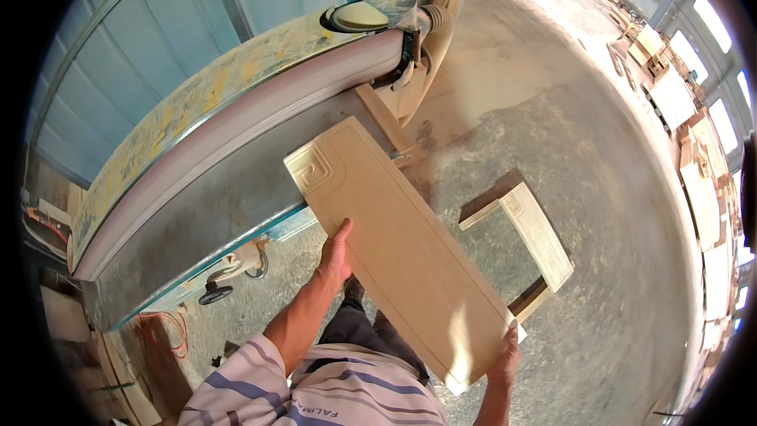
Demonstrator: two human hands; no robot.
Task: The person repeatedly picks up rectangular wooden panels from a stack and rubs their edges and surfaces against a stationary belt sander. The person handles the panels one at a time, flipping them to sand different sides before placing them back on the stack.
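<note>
A long, pale wooden panel (pixel 410 244) lies slantwise in front of me, held in both hands. A thin line is grooved along its edges, and nested square grooves are carved into its far left corner. My left hand (pixel 336 254) grips the panel's left edge, thumb on top. Holding the near right corner is my right hand (pixel 505 356); its fingers are partly hidden. The panel's far end overlaps the metal table (pixel 229 181) of a belt sander; I cannot tell whether it touches. Behind that table runs the sander's long pinkish belt (pixel 252 122).
A U-shaped wooden piece (pixel 544 241) stands on the concrete floor at right. The sander's handwheel (pixel 214 293) juts out below its table, near an orange hose (pixel 183 335). A wooden strip (pixel 384 120) sits at the table's far end. Stacked boards (pixel 670 102) line the far right.
</note>
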